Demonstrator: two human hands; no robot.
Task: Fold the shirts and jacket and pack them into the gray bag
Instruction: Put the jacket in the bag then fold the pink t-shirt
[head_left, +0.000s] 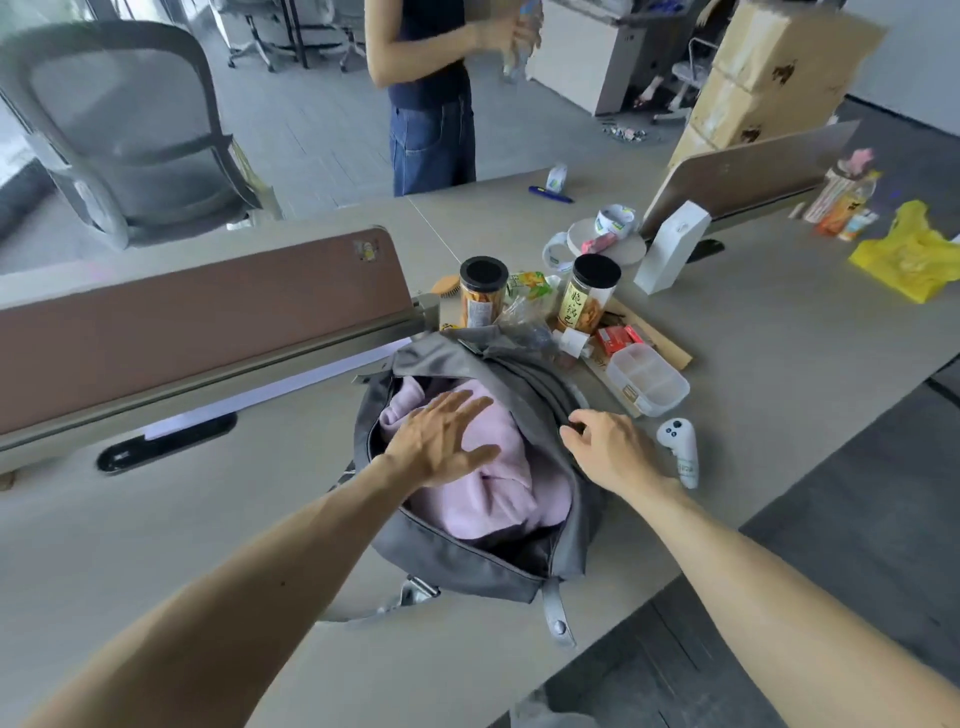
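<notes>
The gray bag (457, 556) lies open on the desk in front of me. A pale pink garment (498, 488) fills its opening, bunched rather than flat. My left hand (441, 441) presses down on the pink fabric with its fingers spread and straight. At the bag's right rim, my right hand (605, 447) has its fingers curled round the gray edge near the zipper. No other shirt or jacket shows outside the bag.
Just behind the bag stand two snack jars (483, 291), wrappers and a clear plastic box (649, 379). A white controller (680, 447) lies right of my right hand. A brown divider panel (197, 317) runs on the left. A person (431, 93) stands beyond the desk.
</notes>
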